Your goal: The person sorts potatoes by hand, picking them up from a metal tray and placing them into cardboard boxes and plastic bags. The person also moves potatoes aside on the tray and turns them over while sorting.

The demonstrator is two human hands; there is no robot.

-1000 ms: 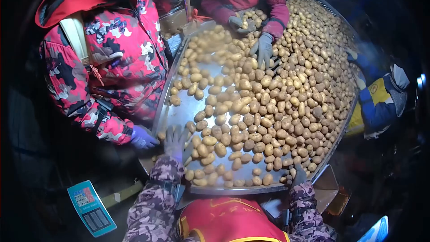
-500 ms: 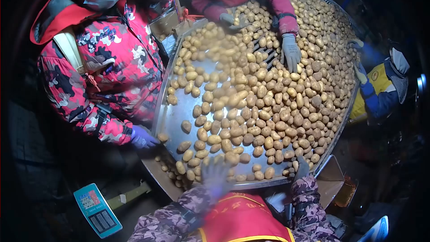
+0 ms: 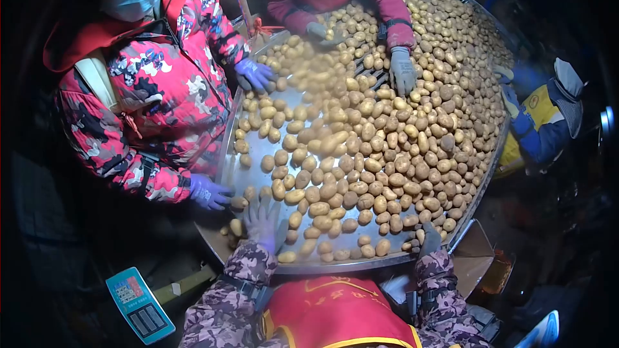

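Many potatoes (image 3: 387,154) lie loose on a metal sorting table (image 3: 258,148). My left hand (image 3: 262,222), in a purple and grey glove, is spread with its fingers apart over the table's near left edge, against several potatoes. My right hand (image 3: 430,240), in a dark grey glove, rests at the near right edge beside the pile. Its fingers point away from me, and shadow hides whether they hold anything.
A masked person stands at the left, with purple-gloved hands (image 3: 207,192) at the table edge. Another person's grey glove (image 3: 403,72) touches potatoes at the far side. A person in a yellow vest (image 3: 543,106) works at the right. A scale display (image 3: 140,305) is lower left.
My left hand has moved left toward the table corner, with potatoes near it shifted. The left person's other purple glove has come to the upper left edge. My right hand stays near its place.
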